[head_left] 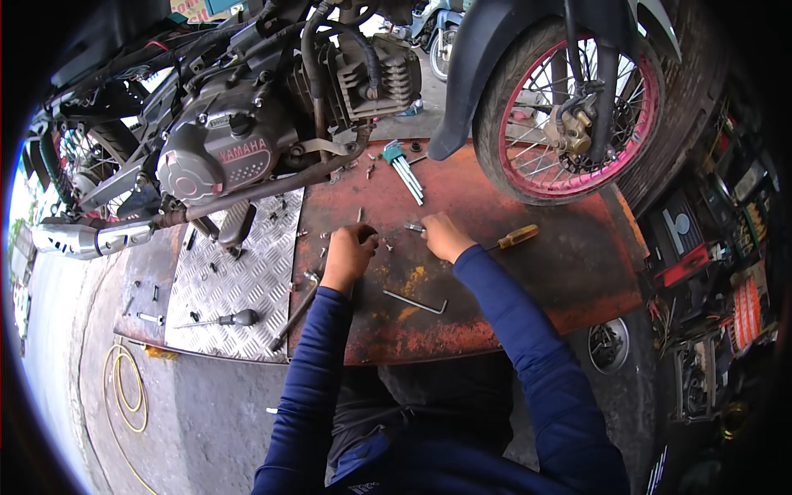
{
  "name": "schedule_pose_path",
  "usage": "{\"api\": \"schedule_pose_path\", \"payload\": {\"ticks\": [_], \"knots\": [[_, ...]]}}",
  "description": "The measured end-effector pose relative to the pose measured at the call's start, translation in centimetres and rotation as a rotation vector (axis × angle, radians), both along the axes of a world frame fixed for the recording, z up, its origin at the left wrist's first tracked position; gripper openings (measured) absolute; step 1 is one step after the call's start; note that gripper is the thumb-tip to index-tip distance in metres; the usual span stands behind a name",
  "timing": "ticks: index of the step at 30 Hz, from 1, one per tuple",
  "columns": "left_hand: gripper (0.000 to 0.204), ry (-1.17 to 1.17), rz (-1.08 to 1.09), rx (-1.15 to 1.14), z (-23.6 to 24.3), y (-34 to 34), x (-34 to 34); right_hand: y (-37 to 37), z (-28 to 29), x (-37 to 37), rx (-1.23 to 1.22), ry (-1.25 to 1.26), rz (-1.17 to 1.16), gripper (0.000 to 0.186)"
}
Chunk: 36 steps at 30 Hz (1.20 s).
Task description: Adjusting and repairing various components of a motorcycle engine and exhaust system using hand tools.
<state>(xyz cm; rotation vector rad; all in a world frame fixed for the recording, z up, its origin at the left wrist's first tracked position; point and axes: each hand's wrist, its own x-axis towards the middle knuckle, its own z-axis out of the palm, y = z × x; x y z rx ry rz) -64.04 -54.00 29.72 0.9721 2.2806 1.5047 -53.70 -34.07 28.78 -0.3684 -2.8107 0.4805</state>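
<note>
Over the rust-red lift table point(528, 289), my left hand point(350, 254) is closed, fingertips pinched together; whatever lies between them is too small or hidden to make out. Loose screws point(388, 245) lie beside it. My right hand point(448, 238) grips a small silver metal piece point(414, 228) between thumb and fingers. Right of that wrist rests a screwdriver point(518, 237) with a yellow handle. Nearer to me lies an L-shaped hex key point(417, 304). Beyond both hands is a hex key set point(404, 175) in a green holder.
A motorcycle engine point(231, 140) overhangs the left side, and a pink-rimmed front wheel point(577, 115) stands at the right. On the chequered metal plate point(239, 276) are a black-handled screwdriver point(238, 318) and small bolts. A long-handled tool point(293, 318) lies near my left forearm.
</note>
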Motion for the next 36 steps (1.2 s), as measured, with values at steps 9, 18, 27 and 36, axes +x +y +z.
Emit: {"api": "schedule_pose_path", "payload": {"ticks": [9, 18, 27, 36], "knots": [[0.020, 0.422, -0.177, -0.250, -0.9, 1.4, -0.3, -2.2, 6.0, -1.4, -0.661, 0.210, -0.042, 0.017], [0.010, 0.634, -0.110, -0.405, -0.5, 1.5, -0.6, -5.0, 10.3, -4.5, -0.727, 0.384, 0.169, 0.022], [0.035, -0.487, -0.130, 0.411, 1.7, -0.2, -0.2, -4.5, 9.4, -6.2, -1.108, 0.390, 0.249, 0.020], [0.024, -0.237, -0.053, 0.468, 2.5, 1.8, -0.2, -3.8, 9.2, -7.0, -1.239, 0.376, 0.385, 0.017]]}}
